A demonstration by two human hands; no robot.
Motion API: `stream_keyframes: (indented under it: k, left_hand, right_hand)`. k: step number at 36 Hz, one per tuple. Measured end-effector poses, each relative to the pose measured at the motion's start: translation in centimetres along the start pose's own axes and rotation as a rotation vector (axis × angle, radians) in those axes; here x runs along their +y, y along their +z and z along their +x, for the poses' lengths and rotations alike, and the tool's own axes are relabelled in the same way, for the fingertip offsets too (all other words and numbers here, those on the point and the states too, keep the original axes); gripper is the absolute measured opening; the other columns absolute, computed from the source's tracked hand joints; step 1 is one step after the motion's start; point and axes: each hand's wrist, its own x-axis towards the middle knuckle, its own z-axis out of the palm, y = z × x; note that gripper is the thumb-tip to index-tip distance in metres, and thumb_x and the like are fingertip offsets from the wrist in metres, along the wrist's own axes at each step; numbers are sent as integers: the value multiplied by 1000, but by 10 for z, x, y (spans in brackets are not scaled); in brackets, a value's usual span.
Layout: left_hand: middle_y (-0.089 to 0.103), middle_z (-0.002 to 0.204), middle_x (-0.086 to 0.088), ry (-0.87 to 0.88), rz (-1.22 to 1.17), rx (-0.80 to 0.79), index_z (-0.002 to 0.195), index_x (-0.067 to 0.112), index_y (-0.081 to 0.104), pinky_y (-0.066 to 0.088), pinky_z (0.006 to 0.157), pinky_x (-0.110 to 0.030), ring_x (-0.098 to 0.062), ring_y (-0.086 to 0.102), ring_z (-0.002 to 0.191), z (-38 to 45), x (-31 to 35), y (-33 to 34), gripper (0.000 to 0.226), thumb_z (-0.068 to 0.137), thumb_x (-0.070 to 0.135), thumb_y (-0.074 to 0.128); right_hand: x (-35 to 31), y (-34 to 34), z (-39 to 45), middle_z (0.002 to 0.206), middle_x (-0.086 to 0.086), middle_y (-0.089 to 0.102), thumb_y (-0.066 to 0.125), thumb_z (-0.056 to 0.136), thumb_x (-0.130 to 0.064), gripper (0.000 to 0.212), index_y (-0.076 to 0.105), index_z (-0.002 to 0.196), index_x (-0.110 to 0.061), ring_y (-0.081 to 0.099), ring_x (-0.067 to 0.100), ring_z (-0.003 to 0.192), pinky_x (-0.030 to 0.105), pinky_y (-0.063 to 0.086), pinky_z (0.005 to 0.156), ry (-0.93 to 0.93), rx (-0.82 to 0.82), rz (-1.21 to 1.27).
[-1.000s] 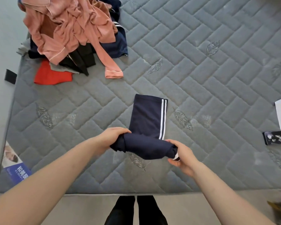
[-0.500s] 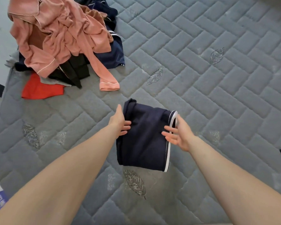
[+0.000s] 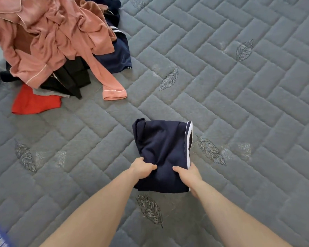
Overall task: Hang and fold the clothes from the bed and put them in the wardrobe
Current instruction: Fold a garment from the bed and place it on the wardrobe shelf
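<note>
Soft even daylight, blurred edges

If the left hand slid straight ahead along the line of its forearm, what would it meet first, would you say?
The left hand already grips the folded navy garment, so it would push further into that cloth; beyond it lies only bare grey mattress, as far as the view shows.

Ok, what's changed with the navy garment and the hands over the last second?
The navy garment got folded over from a longer strip into a compact bundle. Both hands let go briefly, then the left hand and right hand gripped its near edge. The clothes pile stayed put on the mattress.
</note>
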Motion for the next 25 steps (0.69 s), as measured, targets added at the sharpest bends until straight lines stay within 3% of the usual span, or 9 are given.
stream_keyframes:
  k: [4,7,11,13,14,17,18,21,25]
  left_hand:
    - [68,124,-4,-85,-131,-74,134,6,57,54,97,-38,-24,66,107,-14,-7,14,61,83,27,81]
    - [73,113,-3,-147,-151,-168,125,12,62,61,79,-39,-22,71,95,-33,-11,31,50,84,35,79]
    - [74,110,-10,-77,377,-333,99,14,64,58,79,-35,-26,72,96,-51,-7,49,37,93,50,57]
    - [75,97,-11,137,653,-94,82,13,63,54,74,-33,-31,71,94,-50,-1,47,43,83,55,52]
    - [74,89,-8,232,654,87,78,10,63,51,72,-31,-29,71,91,-49,5,43,45,79,54,54]
    - [70,100,1,495,427,512,93,21,67,50,84,-34,-25,64,102,-43,29,18,24,77,39,67]
    - [65,114,0,543,367,557,108,21,64,48,92,-37,-25,58,112,-37,37,9,35,77,35,71]
    - [48,146,-5,399,212,440,146,14,40,38,111,-40,-28,41,137,-15,47,-14,84,76,41,77]
    - [46,152,-8,169,21,103,159,13,12,38,111,-36,-27,47,138,4,45,-20,112,78,41,84]
  right_hand:
    - [-13,-12,3,102,2,71,67,80,-18,19,67,98,-23,64,27,99,34,51,87,-118,51,-64]
    - [-22,-29,5,90,-1,67,63,79,-21,11,64,89,-24,59,27,90,34,47,82,-214,103,-228]
    - [-27,-50,10,90,-3,70,61,74,-28,22,65,95,-30,62,32,101,39,44,95,-272,179,-479]
    - [-26,-59,12,111,-2,71,65,76,-32,40,65,116,-34,58,30,118,42,39,105,-283,254,-462]
    - [-24,-62,12,127,-1,65,68,78,-35,52,59,130,-34,52,29,127,44,36,110,-276,309,-429]
    - [-10,-65,9,153,7,43,79,77,-47,90,37,152,-20,35,30,143,45,28,117,-180,430,-140]
    - [-1,-63,9,154,11,41,82,74,-50,99,34,154,-16,35,31,144,43,27,119,-127,435,-16]
    - [28,-53,3,138,9,56,89,57,-57,107,44,143,-11,52,27,130,42,39,114,-4,411,264]
    - [56,-36,-5,123,2,60,91,66,-43,87,44,132,-11,60,23,112,40,48,104,110,145,394]
